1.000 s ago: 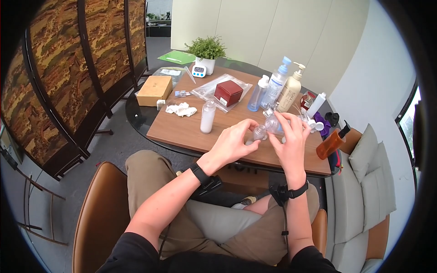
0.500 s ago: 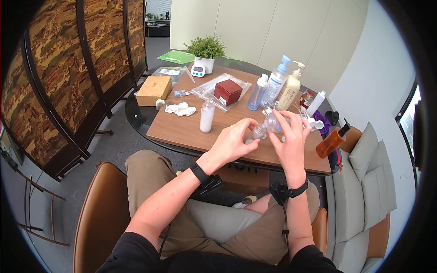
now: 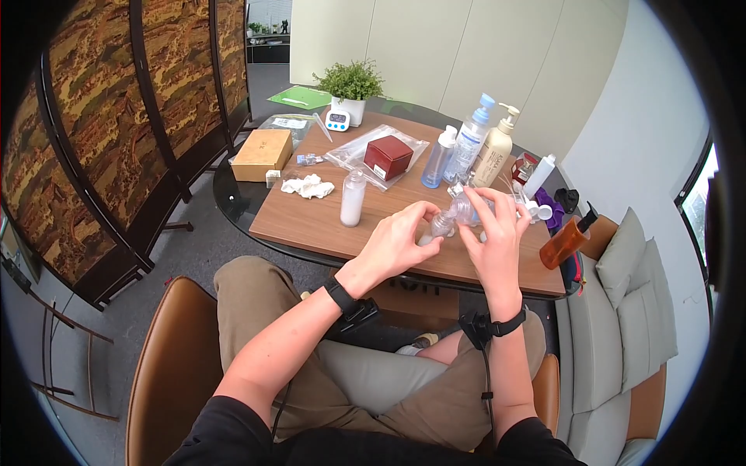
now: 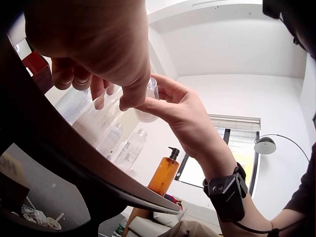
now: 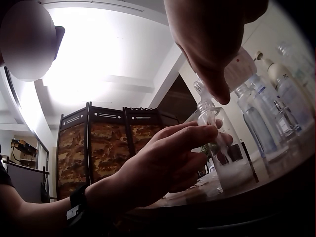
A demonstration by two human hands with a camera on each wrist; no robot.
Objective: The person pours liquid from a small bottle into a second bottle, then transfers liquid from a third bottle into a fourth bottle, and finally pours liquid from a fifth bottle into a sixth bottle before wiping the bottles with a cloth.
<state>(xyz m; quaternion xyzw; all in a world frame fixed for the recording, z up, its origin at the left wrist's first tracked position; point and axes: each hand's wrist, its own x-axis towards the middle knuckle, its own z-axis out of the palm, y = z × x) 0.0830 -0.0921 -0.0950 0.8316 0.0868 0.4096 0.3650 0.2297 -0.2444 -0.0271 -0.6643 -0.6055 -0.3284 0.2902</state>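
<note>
My left hand grips a clear bottle standing on the table, thumb and fingers round its upper part. Whitish, cloudy contents lie at its bottom, with streaks down the inner wall. Above it, my right hand holds a second clear bottle, tilted so that its neck meets the mouth of the lower one. Small print shows on the tilted bottle in the right wrist view. To the left of my hands stands another uncapped clear bottle, with milky white contents.
Behind my hands stand a blue bottle, a tall clear pump bottle and a cream pump bottle. An amber pump bottle is at the right edge. Farther left are a dark red box, crumpled tissue and a cardboard box.
</note>
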